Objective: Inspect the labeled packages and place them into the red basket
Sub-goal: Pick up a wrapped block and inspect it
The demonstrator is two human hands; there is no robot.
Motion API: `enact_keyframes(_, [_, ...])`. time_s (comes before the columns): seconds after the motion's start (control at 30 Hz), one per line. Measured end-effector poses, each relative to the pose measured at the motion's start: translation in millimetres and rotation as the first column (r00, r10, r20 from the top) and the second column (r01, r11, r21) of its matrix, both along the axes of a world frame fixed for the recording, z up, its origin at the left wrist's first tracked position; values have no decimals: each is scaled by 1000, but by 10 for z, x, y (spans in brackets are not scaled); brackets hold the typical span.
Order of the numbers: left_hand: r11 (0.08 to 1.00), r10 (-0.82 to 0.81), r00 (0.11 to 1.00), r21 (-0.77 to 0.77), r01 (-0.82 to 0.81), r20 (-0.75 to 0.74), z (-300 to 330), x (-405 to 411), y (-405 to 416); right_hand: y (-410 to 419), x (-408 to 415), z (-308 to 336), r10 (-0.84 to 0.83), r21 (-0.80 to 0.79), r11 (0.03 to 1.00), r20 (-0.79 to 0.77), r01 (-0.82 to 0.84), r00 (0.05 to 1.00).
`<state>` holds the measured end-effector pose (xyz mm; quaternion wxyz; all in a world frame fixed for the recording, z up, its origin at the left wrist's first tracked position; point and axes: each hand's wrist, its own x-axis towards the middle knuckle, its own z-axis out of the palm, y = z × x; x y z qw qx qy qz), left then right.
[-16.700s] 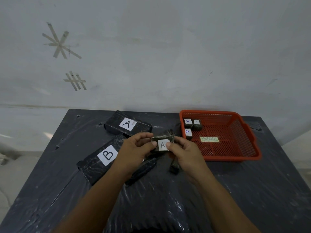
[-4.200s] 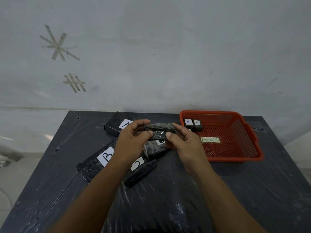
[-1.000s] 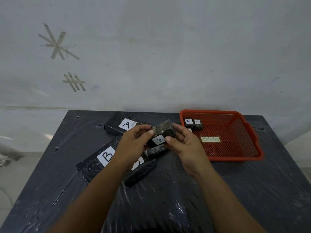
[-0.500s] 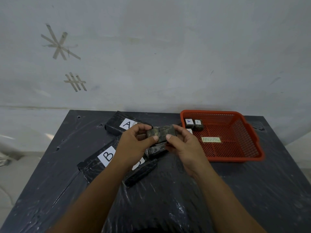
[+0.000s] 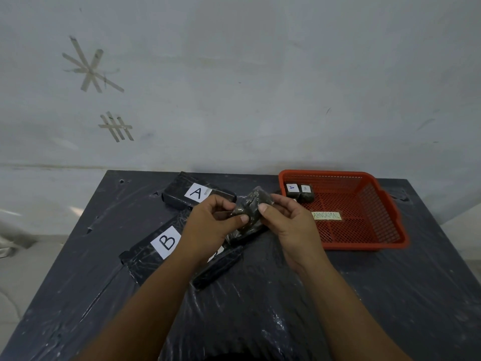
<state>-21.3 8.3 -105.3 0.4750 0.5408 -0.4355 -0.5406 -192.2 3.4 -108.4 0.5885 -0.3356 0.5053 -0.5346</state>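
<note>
Both hands, left (image 5: 212,225) and right (image 5: 289,225), pinch one dark packet (image 5: 251,208) between them, lifted above a packet (image 5: 244,231) lying just beneath. Its label seems turned away, so a misread is possible. The basket (image 5: 390,217) sits just right of the right hand; a loose pinch could drop the packet short.

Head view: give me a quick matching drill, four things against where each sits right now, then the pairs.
Things:
1. small dark package
2. box labelled A
3. box labelled B
4. ABNORMAL tag

Places:
a. inside the red basket, on its mesh floor
b. at the table's far edge, left of the basket
c. pinched between the left hand and the right hand
d. on the table beside the left forearm

Pairs: 1-c, 2-b, 3-d, 4-a
</note>
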Motion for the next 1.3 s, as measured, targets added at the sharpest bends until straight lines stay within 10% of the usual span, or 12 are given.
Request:
enact_keyframes(0.53, [994, -45, 999, 101, 47, -17, 36, 19, -10, 65, -44, 14, 216, -91, 968, -163, -233, 963])
enact_keyframes(1.3, [990, -112, 994, -81, 112, 5, 89, 9, 62, 54, -3, 29, 140, 15, 990, -89, -139, 986])
